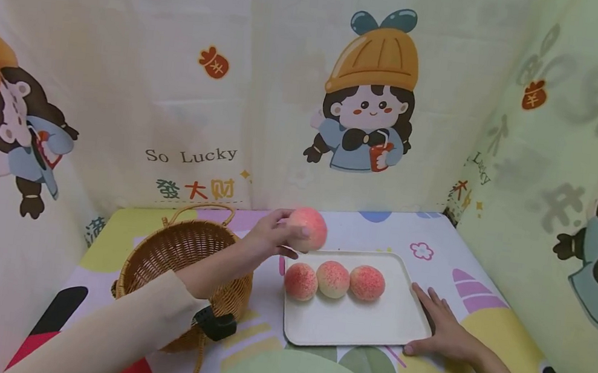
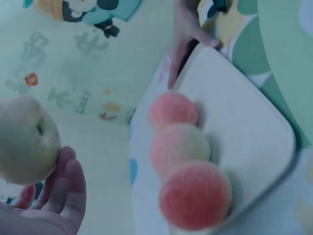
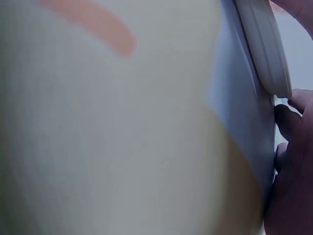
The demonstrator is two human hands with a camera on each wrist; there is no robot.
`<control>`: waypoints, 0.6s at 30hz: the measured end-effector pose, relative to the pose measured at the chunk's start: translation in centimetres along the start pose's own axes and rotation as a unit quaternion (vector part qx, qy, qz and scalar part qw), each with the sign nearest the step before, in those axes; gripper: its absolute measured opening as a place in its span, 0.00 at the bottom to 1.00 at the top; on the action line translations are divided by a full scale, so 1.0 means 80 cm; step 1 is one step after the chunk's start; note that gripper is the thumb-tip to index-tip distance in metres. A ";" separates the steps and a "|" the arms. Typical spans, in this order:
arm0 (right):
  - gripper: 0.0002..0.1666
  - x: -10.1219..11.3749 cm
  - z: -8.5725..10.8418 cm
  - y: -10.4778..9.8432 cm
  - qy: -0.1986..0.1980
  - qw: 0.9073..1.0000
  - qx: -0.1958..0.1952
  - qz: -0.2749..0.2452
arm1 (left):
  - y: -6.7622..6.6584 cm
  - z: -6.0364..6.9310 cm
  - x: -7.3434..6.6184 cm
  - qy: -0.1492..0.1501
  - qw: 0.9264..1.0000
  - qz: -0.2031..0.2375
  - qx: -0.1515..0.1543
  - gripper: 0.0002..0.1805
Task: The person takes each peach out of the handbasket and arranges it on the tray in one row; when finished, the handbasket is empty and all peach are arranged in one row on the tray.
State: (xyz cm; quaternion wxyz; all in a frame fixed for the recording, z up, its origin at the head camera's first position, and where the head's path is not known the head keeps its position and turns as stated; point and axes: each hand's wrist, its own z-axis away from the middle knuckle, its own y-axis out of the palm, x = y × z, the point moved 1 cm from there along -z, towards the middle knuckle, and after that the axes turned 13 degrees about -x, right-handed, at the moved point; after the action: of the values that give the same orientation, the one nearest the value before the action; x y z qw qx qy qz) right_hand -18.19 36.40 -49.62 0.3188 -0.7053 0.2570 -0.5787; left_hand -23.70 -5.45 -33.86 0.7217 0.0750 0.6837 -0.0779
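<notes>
In the head view my left hand (image 1: 274,233) grips a pink-and-cream peach (image 1: 308,229) above the back left corner of a white tray (image 1: 360,330). The left wrist view shows this peach's pale underside with its stem hollow (image 2: 40,130), fingers (image 2: 74,188) against it. Three more peaches lie in a row on the tray: a left one (image 1: 301,281), a middle one (image 1: 333,279) and a right one (image 1: 367,283). My right hand (image 1: 445,329) touches the tray's right front corner, thumb and fingers spread along its edges.
A wicker basket (image 1: 241,290) with a handle stands left of the tray, partly hidden behind my left forearm. The patterned tablecloth (image 1: 382,232) runs back to a printed cloth wall (image 1: 279,117). Further cloth walls rise on both sides.
</notes>
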 end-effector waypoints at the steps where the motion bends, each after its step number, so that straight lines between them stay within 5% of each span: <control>1: 0.75 0.000 0.000 -0.001 0.000 1.000 0.000 0.001 | 0.011 -0.005 0.002 -0.002 1.000 -0.003 0.005 0.35; 10: 0.76 -0.001 -0.001 -0.001 0.004 1.000 0.001 0.006 | 0.103 -0.047 0.045 0.023 0.996 -0.085 0.011 0.38; 18: 0.76 -0.001 -0.001 0.001 0.018 1.000 0.006 0.018 | 0.175 -0.066 0.075 0.080 0.973 -0.218 -0.006 0.37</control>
State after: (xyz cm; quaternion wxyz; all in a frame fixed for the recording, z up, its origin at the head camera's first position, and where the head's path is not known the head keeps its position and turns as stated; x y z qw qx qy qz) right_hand -18.28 36.42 -49.72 0.3282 -0.6881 0.2721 -0.5871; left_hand -25.56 9.27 -40.09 0.6309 -0.0743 0.7392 -0.2235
